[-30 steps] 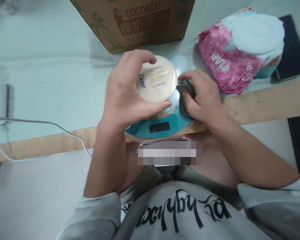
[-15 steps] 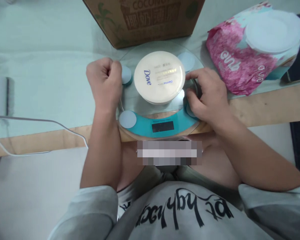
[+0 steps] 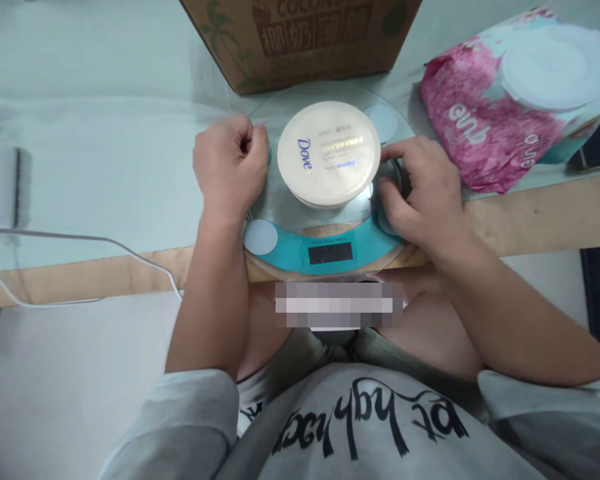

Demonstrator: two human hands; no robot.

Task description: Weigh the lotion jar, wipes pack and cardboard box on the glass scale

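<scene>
Left hand (image 3: 233, 163): grip closed in a fist, at scale's (image 3: 290, 248) nine o'clock; contents hidden. Tub (image 3: 329, 152) sits on the scale. Right hand (image 3: 423, 187): tub's four o'clock, thumb and forefinger apart. Steadiest, I judge, with fingers clear of the tub. Forefinger contact unclear; box (image 3: 310, 43) at twelve cut off.

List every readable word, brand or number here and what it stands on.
"Dove": round cream plastic tub.
"Derma": same tub; its ending and finer print blurred.
"COCONU": brown cardboard box, last letter unclear.
"椰奶薄脆": same box; line below too faint.
Pink floral plastic pack: stylised white lettering, unclear.
Grey fabric shirt: black upside-down script, unclear.
Round glass-and-teal scale: print too small; no digits visible.
</scene>
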